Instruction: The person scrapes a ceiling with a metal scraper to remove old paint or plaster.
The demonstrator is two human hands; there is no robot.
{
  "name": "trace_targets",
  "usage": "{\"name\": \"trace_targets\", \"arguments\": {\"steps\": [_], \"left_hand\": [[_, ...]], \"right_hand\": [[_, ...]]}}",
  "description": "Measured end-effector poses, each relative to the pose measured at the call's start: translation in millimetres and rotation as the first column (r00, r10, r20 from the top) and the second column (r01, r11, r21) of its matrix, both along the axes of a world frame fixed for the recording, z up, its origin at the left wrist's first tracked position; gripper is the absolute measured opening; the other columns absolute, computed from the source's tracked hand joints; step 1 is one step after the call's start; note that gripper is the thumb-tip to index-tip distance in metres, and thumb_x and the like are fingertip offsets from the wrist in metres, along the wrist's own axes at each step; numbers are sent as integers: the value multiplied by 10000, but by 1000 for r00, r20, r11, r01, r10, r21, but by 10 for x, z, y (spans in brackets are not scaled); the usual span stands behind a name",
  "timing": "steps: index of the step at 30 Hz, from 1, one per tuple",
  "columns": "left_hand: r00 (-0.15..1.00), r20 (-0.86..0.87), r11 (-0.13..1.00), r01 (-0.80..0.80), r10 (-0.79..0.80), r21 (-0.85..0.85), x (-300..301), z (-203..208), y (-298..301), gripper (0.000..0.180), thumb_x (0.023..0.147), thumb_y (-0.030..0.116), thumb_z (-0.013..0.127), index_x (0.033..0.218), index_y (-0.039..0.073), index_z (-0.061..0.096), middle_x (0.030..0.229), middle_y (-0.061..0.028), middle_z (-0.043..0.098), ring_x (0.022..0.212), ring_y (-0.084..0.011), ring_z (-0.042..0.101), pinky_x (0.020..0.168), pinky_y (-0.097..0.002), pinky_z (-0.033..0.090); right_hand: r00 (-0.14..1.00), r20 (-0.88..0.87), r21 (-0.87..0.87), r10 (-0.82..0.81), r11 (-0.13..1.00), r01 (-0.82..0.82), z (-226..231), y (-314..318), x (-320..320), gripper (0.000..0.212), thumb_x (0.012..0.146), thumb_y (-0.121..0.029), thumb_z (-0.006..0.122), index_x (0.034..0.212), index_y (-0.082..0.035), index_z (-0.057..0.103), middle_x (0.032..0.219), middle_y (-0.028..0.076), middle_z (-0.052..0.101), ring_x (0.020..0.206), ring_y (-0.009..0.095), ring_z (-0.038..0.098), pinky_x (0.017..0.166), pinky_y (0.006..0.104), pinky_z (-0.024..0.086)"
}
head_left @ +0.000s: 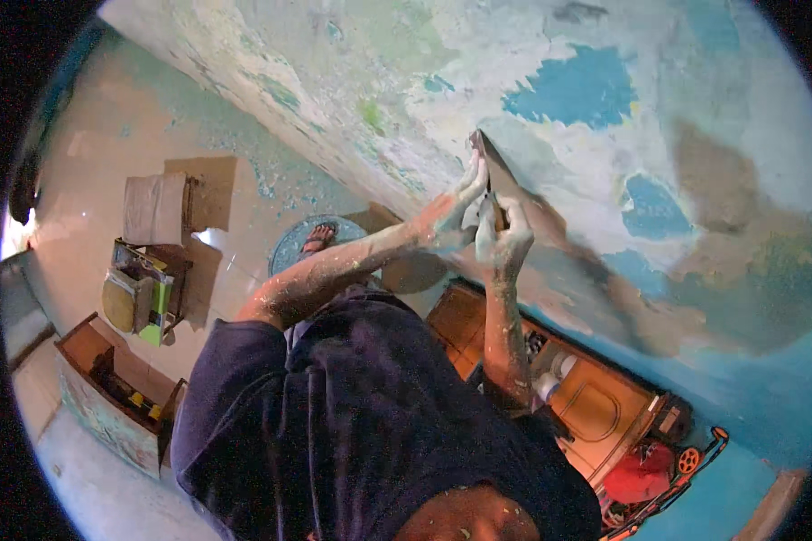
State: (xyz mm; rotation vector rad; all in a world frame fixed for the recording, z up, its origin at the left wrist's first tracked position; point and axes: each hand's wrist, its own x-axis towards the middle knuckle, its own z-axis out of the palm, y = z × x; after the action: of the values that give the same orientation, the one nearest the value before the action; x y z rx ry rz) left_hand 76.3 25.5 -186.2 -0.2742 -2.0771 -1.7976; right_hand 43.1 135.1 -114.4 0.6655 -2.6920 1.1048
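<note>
The right hand (pixel 503 236) is closed around the lower end of a slim hand tool (pixel 489 191), positioned directly against the wall. The left hand (pixel 460 203) is set with fingers extended and close together alongside the tool, tips at the wall; whether it grips the tool cannot be determined. Both forearms carry pale flecks. The wall (pixel 478 45) has a mottled white, grey and green finish, broken by irregular exposed blue patches (pixel 577 87); its lower right area is blue. Below the right forearm lies an orange-brown cabinet (pixel 589 406); its open section contains white items (pixel 547 387), their type unclear. Beside its far right end is a red object (pixel 639 471), adjoining a frame with an orange wheel (pixel 688 462). At left, a sandaled foot (pixel 318 239) rests on a round bluish platform (pixel 289 252). The tan floor (pixel 72 180) is littered with flakes (pixel 266 185) along the wall base. Standing on it are a flat-topped seat (pixel 155 209), a unit with a green panel (pixel 158 307), and an open wooden box (pixel 81 343) containing a yellow item (pixel 139 399).
</note>
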Motion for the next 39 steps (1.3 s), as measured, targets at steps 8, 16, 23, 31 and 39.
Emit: {"name": "trace_targets", "arguments": {"steps": [8,16,23,31,39], "left_hand": [[893,435,973,-191,116,132,-46,383,-375,867,687,15,567,1412,37,92,1068,-269,573,943,-286,602,775,-378,463],[977,194,993,76,-92,89,76,139,-8,820,686,11,587,1385,-31,161,1282,-284,423,1180,-288,453,952,-348,373],[975,142,924,109,-172,367,-43,135,208,704,763,19,583,1363,-38,219,1285,-188,446,1180,-181,401,985,-303,330],[990,99,967,68,-95,245,66,-220,106,535,868,84,527,1332,-34,288,1284,-142,451,1170,-170,416,993,-310,328],[877,359,936,235,-321,262,27,-84,-65,674,855,106,551,1384,-30,157,1368,-157,362,1263,-184,314,1019,-309,291]], "right_hand": [[986,85,-9,144,990,-144,-107,-501,-330,191,791,-118,595,915,26,617,747,126,630,666,182,592,598,295,454],[998,22,209,62,976,-65,305,57,29,159,795,-130,557,886,-15,617,835,202,625,791,335,622,683,387,480],[989,-96,377,114,924,-70,287,73,-93,262,796,-128,539,1017,-28,637,929,212,626,863,359,606,753,408,473],[990,135,557,-37,829,-45,213,-230,192,391,821,-154,483,1204,-89,527,794,254,607,759,391,609,684,456,478],[967,241,550,-77,832,-71,255,-235,116,373,813,-124,475,1170,-41,547,885,249,611,812,385,609,713,434,484]]}}
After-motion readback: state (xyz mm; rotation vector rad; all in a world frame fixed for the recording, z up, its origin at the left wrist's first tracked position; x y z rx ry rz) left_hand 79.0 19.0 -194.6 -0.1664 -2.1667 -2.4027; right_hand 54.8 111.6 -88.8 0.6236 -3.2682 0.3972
